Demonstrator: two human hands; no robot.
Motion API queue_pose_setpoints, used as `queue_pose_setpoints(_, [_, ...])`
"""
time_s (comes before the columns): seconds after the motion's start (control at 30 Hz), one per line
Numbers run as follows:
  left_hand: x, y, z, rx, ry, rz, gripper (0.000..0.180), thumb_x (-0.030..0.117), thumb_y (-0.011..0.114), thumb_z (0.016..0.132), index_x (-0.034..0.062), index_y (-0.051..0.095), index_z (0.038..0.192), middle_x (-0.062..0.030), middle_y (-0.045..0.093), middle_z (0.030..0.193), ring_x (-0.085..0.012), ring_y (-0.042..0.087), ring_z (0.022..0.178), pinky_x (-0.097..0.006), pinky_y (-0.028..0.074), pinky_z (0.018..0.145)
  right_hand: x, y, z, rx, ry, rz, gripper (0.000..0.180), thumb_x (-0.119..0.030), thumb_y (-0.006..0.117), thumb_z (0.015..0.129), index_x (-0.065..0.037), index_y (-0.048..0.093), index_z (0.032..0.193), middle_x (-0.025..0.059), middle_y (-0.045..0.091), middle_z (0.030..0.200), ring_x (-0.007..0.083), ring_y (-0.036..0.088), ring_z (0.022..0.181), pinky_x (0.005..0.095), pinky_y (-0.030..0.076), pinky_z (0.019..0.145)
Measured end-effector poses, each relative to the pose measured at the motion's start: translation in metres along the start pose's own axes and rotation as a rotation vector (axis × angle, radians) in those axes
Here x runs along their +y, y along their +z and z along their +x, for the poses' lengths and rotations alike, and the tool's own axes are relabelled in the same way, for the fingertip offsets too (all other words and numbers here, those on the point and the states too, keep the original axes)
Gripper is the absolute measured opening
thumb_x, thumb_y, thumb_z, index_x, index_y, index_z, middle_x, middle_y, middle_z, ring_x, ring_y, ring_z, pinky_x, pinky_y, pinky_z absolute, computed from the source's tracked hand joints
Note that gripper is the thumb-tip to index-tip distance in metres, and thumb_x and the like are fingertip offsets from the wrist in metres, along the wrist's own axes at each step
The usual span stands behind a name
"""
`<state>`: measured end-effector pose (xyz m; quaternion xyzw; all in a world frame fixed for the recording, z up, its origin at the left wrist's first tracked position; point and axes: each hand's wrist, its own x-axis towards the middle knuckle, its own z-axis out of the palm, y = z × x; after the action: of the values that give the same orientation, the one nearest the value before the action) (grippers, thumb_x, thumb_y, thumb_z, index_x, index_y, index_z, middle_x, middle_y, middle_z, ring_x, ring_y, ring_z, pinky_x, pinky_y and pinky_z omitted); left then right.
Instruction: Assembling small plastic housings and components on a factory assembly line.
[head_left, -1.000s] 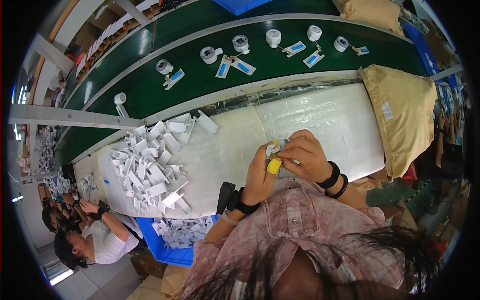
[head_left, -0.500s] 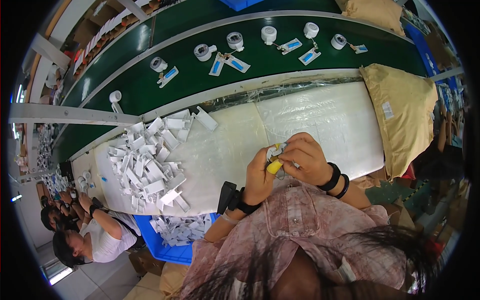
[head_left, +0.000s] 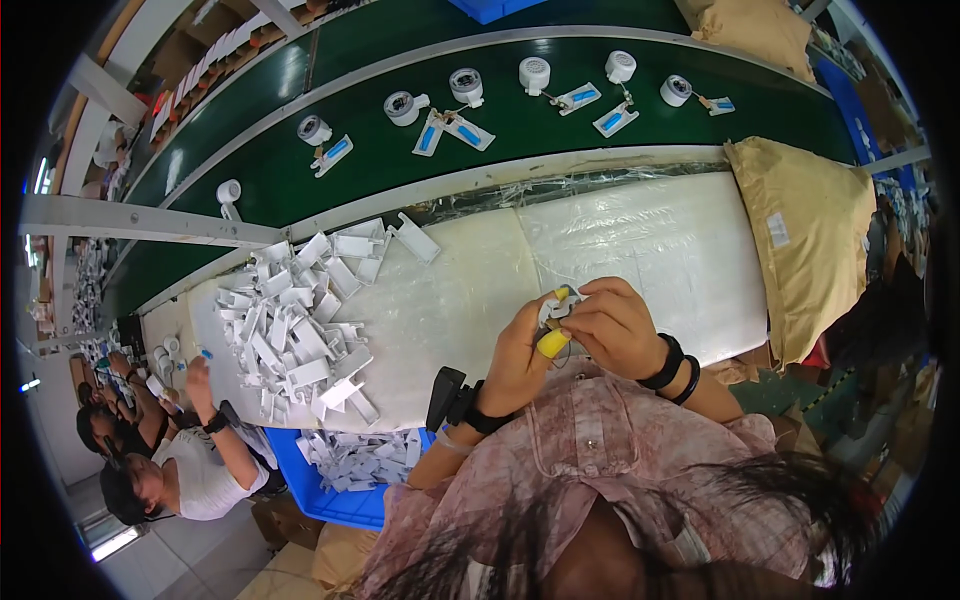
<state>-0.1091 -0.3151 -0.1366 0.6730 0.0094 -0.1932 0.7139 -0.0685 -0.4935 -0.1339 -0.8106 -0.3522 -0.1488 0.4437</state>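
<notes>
Beyond your hands, farthest from you, runs the green conveyor belt, carrying a row of small white round devices with blue-and-white flat packets beside them. Nearer, directly under and ahead of your hands, lies the white plastic-covered worktop. To the right of your hands a tan cloth bag hangs over the worktop's end. Well to the left of your hands sits a heap of white plastic parts, and below it, beside your left forearm, a blue bin holds more of the same pieces. Farther left, another person's hand rests at the worktop's edge.

Your left hand is raised, its fingers curled, with yellow finger cots on the thumb and a fingertip; a black band and a small black unit sit on that wrist. Your right hand, black bands at its wrist, closes in against the left. Both hands pinch one small white part between their fingertips, held just above the near edge of the worktop.
</notes>
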Motion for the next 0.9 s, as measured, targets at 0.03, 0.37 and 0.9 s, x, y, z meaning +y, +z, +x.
queue_pose_setpoints(0.03, [-0.001,0.0,0.001,0.002,-0.002,0.0,0.038,0.007,0.052,0.096,0.0008,0.046,0.133,-0.0038,0.058,0.087,-0.0077,0.051,0.064,-0.023,0.043,0.056,0.001,-0.001,0.0,-0.003,-0.014,0.01,0.019,-0.005,0.075,0.07,-0.005,0.066,0.086,0.0039,0.063,0.087,0.0241,0.061,0.082,0.0373,0.051,0.081])
queue_pose_setpoints(0.37, [-0.003,0.008,0.008,-0.003,-0.008,-0.019,0.035,0.006,0.051,0.097,0.0009,0.047,0.132,-0.0028,0.058,0.084,-0.0079,0.051,0.064,-0.023,0.043,0.054,0.012,-0.01,-0.002,-0.044,-0.036,-0.006,0.017,-0.005,0.074,0.071,-0.004,0.066,0.086,0.0042,0.062,0.087,0.0235,0.061,0.083,0.038,0.051,0.082])
queue_pose_setpoints(0.9, [-0.002,0.014,0.013,0.012,0.014,0.155,0.028,0.004,0.051,0.093,-0.0012,0.052,0.121,-0.0099,0.058,0.079,-0.013,0.055,0.061,-0.027,0.045,0.056,0.014,-0.02,-0.004,-0.078,-0.022,-0.006,0.014,-0.003,0.071,0.074,-0.003,0.064,0.086,0.0053,0.059,0.084,0.023,0.061,0.08,0.0419,0.05,0.09])
